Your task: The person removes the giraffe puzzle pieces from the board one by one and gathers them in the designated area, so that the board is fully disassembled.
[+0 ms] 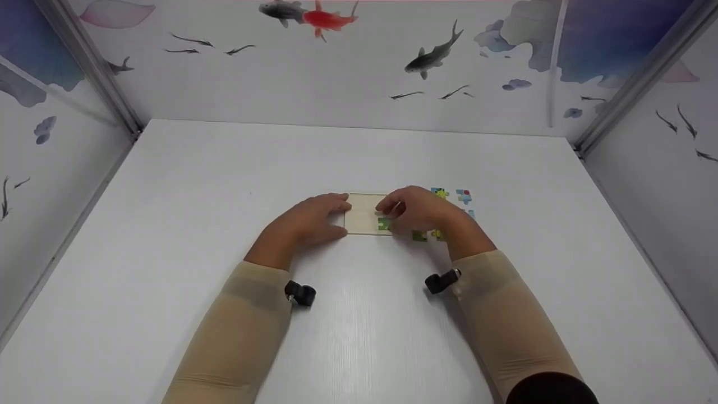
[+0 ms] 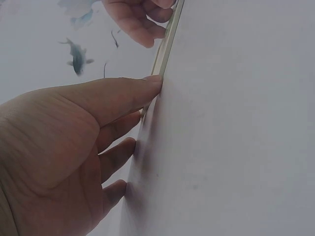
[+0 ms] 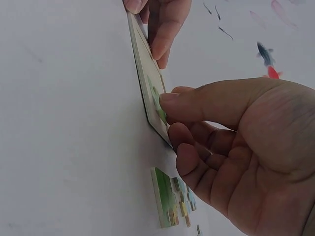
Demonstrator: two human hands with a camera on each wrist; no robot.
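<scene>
A shallow, pale wooden puzzle tray (image 1: 362, 213) lies on the white table. My left hand (image 1: 314, 219) holds its left end, thumb at the near corner and index finger at the far one. The left thumb (image 2: 147, 87) shows against the tray's near edge. Over the right half of the tray, my right hand (image 1: 420, 207) has its fingers curled, thumb and index finger at a green puzzle piece (image 1: 384, 224). That green piece lies low over the tray floor, partly covered by the right thumb (image 3: 172, 101).
Right of the tray lie several loose puzzle pieces, among them a yellow-and-blue one (image 1: 440, 193), a blue one with a red dot (image 1: 464, 196) and a green one (image 1: 419, 235). The right hand and forearm partly hide them. Printed wall panels (image 1: 348, 90) enclose the table.
</scene>
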